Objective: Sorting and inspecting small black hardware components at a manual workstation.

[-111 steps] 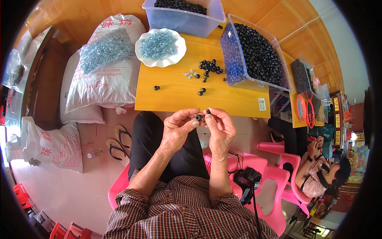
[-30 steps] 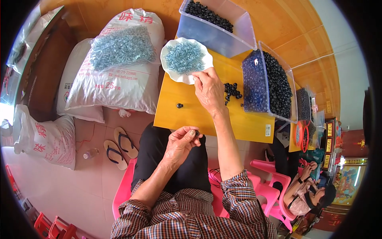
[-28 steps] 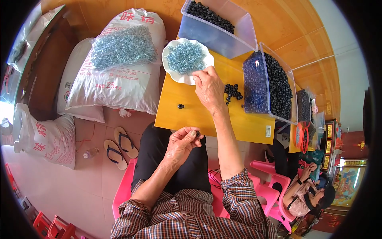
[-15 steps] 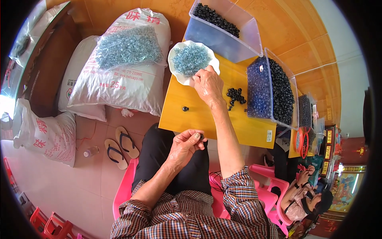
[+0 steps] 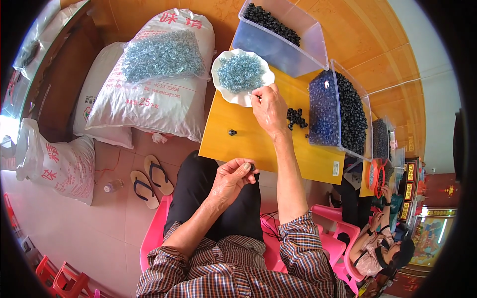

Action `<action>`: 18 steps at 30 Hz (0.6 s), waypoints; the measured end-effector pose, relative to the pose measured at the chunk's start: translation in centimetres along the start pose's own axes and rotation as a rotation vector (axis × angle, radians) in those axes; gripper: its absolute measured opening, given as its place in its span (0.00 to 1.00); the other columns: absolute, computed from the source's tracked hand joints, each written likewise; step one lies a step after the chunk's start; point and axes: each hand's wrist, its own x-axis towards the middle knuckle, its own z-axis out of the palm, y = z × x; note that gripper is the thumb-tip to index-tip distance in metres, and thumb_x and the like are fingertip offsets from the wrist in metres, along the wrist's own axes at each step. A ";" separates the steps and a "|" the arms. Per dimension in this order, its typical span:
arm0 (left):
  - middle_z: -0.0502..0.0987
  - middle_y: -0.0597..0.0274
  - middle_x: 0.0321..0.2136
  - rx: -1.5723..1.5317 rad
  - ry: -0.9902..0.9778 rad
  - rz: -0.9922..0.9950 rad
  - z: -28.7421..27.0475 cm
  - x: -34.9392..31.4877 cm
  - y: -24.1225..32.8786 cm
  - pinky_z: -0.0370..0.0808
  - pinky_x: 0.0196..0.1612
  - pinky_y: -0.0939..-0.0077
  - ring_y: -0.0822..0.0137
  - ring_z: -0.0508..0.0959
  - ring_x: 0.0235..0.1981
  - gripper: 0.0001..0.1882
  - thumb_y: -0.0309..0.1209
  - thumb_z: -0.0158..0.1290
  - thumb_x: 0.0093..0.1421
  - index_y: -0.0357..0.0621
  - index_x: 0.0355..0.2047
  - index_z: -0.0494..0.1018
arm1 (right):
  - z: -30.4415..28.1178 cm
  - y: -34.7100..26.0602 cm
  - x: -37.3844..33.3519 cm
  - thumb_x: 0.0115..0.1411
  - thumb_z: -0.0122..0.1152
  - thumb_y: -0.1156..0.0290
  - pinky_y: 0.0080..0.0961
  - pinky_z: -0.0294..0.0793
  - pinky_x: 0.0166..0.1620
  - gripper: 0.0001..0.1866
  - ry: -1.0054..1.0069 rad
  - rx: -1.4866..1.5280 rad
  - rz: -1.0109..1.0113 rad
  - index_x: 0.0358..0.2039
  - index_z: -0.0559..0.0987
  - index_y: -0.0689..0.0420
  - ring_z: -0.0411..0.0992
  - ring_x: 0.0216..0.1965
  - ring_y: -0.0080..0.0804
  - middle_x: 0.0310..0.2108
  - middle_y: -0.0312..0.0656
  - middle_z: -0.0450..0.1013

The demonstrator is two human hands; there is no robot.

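Above my lap, my left hand (image 5: 229, 183) pinches a small round black plastic piece (image 5: 252, 168) between thumb and fingers. My right hand (image 5: 271, 113) is at the near right rim of a white scalloped bowl (image 5: 216, 79), fingertips pressed together. What they hold, if anything, is too small to make out. Small clear bluish pieces (image 5: 240, 72) fill the bowl. On the yellow table (image 5: 248, 149), one black piece (image 5: 232, 132) lies alone to the left. A small heap of black pieces (image 5: 296, 119) lies right of my right wrist.
Clear bins of black pieces (image 5: 273, 47) (image 5: 352, 116) stand along the table's far and right sides. Left of the table, a bag of clear pieces (image 5: 164, 55) rests on a white sack (image 5: 149, 109). Sandals (image 5: 158, 176) lie on the floor. A co-worker (image 5: 375, 248) sits at right.
My right hand has drawn back from the bowl's contents to its rim, slightly rightward. My left hand stays nearly in place with the black piece. The co-worker's arm has reached up.
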 end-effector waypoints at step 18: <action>0.79 0.53 0.32 0.042 0.013 0.036 0.0 -0.4 -0.2 0.77 0.34 0.73 0.68 0.79 0.28 0.09 0.28 0.53 0.63 0.35 0.40 0.75 | -2.2 2.3 -9.4 0.54 0.62 0.80 0.23 0.68 0.27 0.07 0.111 0.221 0.089 0.35 0.77 0.62 0.66 0.21 0.25 0.29 0.40 0.68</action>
